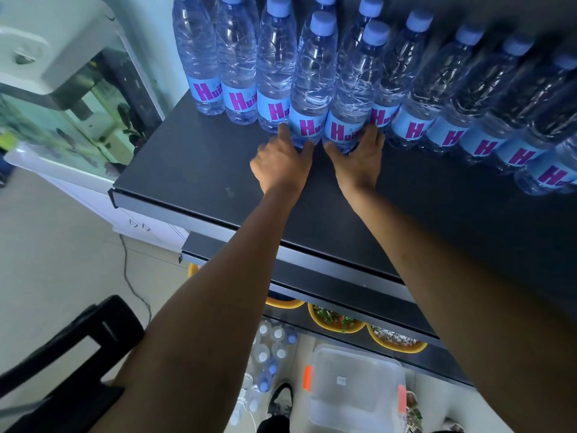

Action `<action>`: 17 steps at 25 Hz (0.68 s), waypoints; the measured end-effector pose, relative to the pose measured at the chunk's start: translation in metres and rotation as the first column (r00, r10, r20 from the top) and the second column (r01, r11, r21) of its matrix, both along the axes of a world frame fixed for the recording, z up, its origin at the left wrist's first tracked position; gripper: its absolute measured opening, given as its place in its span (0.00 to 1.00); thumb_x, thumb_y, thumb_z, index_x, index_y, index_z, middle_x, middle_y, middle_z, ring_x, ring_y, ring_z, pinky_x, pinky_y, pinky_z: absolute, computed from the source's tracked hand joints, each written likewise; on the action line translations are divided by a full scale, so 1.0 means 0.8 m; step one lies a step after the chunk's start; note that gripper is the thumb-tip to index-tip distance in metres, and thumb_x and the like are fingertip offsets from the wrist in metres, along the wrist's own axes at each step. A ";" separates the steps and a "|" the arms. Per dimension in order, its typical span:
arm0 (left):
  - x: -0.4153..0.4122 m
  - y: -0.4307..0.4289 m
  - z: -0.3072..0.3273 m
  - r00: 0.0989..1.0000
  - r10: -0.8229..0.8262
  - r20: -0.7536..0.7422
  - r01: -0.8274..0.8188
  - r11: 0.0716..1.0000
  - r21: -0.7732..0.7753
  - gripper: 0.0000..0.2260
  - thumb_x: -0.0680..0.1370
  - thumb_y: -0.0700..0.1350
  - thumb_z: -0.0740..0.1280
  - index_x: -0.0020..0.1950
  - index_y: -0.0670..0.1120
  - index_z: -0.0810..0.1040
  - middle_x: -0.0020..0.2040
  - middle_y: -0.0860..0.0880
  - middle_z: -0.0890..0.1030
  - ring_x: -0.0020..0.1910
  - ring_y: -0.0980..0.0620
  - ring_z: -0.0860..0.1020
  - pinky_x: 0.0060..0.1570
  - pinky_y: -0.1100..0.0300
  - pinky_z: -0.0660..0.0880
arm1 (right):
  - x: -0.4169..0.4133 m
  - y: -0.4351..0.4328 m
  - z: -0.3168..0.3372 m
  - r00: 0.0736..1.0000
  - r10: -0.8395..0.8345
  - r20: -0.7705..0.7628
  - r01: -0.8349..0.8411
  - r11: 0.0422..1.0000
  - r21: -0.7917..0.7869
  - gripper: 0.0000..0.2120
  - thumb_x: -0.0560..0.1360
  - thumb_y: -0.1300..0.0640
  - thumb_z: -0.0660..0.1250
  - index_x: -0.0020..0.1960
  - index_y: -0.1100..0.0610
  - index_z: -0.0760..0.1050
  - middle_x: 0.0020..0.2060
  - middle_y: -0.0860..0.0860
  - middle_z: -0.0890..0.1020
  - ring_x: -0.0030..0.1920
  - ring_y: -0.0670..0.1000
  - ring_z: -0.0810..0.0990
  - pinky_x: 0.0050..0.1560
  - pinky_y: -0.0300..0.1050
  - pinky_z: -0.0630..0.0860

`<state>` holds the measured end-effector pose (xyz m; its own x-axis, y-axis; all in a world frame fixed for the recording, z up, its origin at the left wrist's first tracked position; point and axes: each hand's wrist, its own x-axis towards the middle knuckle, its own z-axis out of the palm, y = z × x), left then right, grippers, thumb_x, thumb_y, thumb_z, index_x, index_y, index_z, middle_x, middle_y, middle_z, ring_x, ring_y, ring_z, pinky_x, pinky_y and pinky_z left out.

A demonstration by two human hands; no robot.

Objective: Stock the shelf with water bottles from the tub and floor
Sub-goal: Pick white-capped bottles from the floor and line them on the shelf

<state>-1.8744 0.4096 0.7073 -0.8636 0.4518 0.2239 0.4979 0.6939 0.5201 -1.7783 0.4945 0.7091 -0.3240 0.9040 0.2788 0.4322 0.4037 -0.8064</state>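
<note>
Two water bottles stand side by side in front of a long row of blue-capped bottles (443,98) on the black top shelf (193,157). My left hand (282,162) grips the base of the left bottle (312,85), fingers round its lower label. My right hand (359,157) grips the base of the right bottle (354,95) the same way. Down on the floor, several more bottles (271,351) stand together. A clear plastic tub (356,392) with orange latches sits beside them, its lid on.
Lower shelf edges (312,270) jut out below the top one, with yellow bowls (335,320) on a lower level. A fish tank (68,98) on a white cabinet stands at the left. A black chair (87,345) is at the lower left. A shoe (281,398) shows on the floor.
</note>
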 end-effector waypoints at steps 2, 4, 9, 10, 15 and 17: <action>0.000 0.000 0.001 1.000 0.004 0.008 -0.004 1.000 0.002 0.23 0.77 0.64 0.66 0.61 0.48 0.73 0.47 0.48 0.83 0.50 0.42 0.81 0.41 0.54 0.66 | 0.003 0.001 0.001 1.000 0.015 0.000 -0.015 1.000 -0.003 0.31 0.70 0.54 0.77 0.68 0.64 0.70 0.63 0.58 0.74 0.62 0.56 0.77 0.62 0.52 0.77; 0.001 -0.001 0.002 1.000 0.007 0.031 -0.007 1.000 0.017 0.24 0.76 0.65 0.66 0.61 0.47 0.73 0.47 0.48 0.83 0.50 0.42 0.82 0.41 0.54 0.66 | 0.009 0.000 0.004 0.998 0.058 -0.002 -0.058 0.997 -0.044 0.32 0.70 0.56 0.77 0.70 0.64 0.69 0.63 0.59 0.73 0.64 0.57 0.76 0.65 0.54 0.76; 0.014 -0.026 0.010 0.988 -0.017 0.152 0.000 0.994 0.110 0.24 0.75 0.63 0.68 0.61 0.47 0.72 0.48 0.50 0.82 0.51 0.43 0.82 0.44 0.56 0.66 | 0.042 -0.037 0.007 0.993 0.087 -0.080 -0.102 0.974 -0.201 0.38 0.72 0.56 0.77 0.76 0.60 0.64 0.65 0.55 0.69 0.62 0.54 0.75 0.63 0.46 0.76; 0.020 -0.036 0.010 0.981 -0.034 0.190 0.008 0.991 0.137 0.22 0.75 0.61 0.68 0.60 0.47 0.73 0.47 0.51 0.81 0.50 0.44 0.82 0.44 0.56 0.66 | 0.053 -0.049 0.004 0.990 0.101 -0.100 -0.119 0.973 -0.198 0.37 0.73 0.56 0.76 0.76 0.60 0.64 0.64 0.54 0.70 0.61 0.53 0.76 0.62 0.45 0.76; 0.093 -0.118 0.011 0.918 -0.140 0.370 -0.004 0.932 0.363 0.17 0.76 0.55 0.71 0.58 0.47 0.75 0.45 0.54 0.78 0.46 0.49 0.79 0.46 0.55 0.73 | 0.120 -0.125 0.003 0.965 0.211 -0.155 -0.236 0.959 -0.160 0.29 0.77 0.55 0.72 0.75 0.58 0.67 0.62 0.53 0.73 0.61 0.52 0.76 0.64 0.51 0.77; 0.125 -0.159 0.014 0.898 -0.173 0.405 -0.044 0.880 0.473 0.13 0.77 0.51 0.72 0.56 0.45 0.77 0.42 0.54 0.77 0.43 0.51 0.77 0.48 0.54 0.75 | 0.149 -0.163 0.004 0.957 0.221 -0.189 -0.244 0.963 -0.110 0.26 0.77 0.54 0.71 0.72 0.59 0.69 0.61 0.52 0.73 0.61 0.53 0.76 0.62 0.54 0.77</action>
<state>-1.7744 0.2824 0.7182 -0.8933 0.4477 0.0393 0.1887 0.2942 0.9369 -1.6593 0.3642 0.7119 -0.4871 0.8415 0.2337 0.1881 0.3624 -0.9129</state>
